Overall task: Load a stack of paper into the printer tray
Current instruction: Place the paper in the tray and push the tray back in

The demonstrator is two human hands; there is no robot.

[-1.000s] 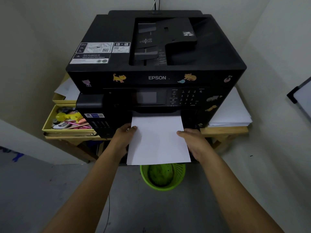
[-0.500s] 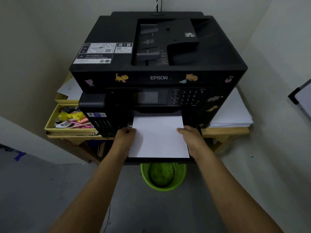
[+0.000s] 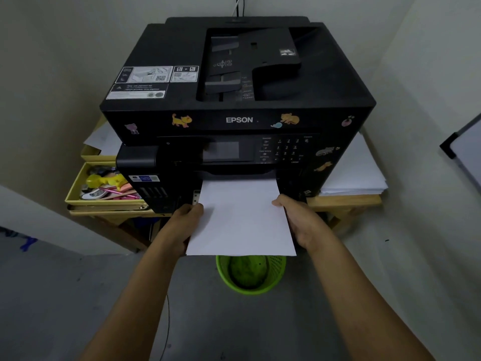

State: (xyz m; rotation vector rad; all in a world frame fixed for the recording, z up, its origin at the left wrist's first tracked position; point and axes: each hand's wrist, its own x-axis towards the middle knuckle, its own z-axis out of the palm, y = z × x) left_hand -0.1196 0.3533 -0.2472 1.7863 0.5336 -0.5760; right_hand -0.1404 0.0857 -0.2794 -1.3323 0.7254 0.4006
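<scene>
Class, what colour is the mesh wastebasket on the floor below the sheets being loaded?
Bright green: the round plastic mesh wastebasket, clearest in the head view.

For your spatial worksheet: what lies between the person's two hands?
In the head view, the paper stack spans between left hand and right hand.

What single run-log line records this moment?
step: feeding paper stack | left hand: grips left edge | right hand: grips right edge | printer: front slot, stack partly in

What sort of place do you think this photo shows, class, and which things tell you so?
Probably a small office or home print corner: a black Epson multifunction printer on a wooden table, a spare stack of white paper beside it, and a yellow tray of stationery.
</scene>
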